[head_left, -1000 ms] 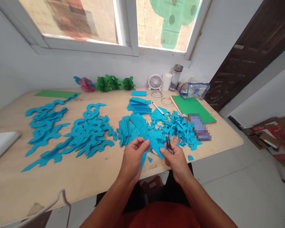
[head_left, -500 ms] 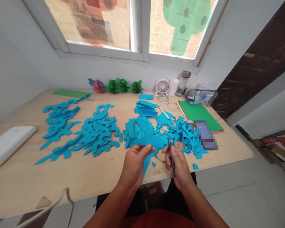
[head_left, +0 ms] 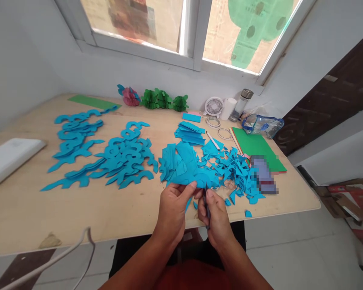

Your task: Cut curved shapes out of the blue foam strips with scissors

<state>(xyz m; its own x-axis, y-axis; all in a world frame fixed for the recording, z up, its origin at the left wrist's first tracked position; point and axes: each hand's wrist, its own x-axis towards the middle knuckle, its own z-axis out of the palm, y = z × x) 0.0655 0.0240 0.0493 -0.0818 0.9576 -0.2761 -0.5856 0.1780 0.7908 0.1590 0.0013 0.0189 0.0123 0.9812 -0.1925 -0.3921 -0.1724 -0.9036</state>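
Observation:
My left hand (head_left: 173, 207) pinches a blue sheet of paper (head_left: 184, 178) between thumb and fingers, near the table's front edge. My right hand (head_left: 215, 215) is closed around dark scissors (head_left: 207, 205), whose blades point away from me and meet the right part of that paper. Just beyond and to the right lies a heap of blue paper scraps (head_left: 237, 171). Behind the held sheet are loose blue paper pieces (head_left: 169, 159), partly covered by it. Cut curvy blue paper shapes (head_left: 128, 155) lie in a pile to the left, with another pile of curved shapes (head_left: 74, 139) farther left.
Green paper sheets (head_left: 257, 147) lie at right beside a blurred block (head_left: 263, 173). Along the back stand a small fan (head_left: 214, 106), a bottle (head_left: 241, 105), a clear pouch (head_left: 264, 125) and folded green paper shapes (head_left: 162, 100). A white device (head_left: 12, 159) sits at far left.
The scissors have moved left and now meet the blue paper; before, they were at its right side. My left hand keeps its pinch. The camera view has shifted and tilted.

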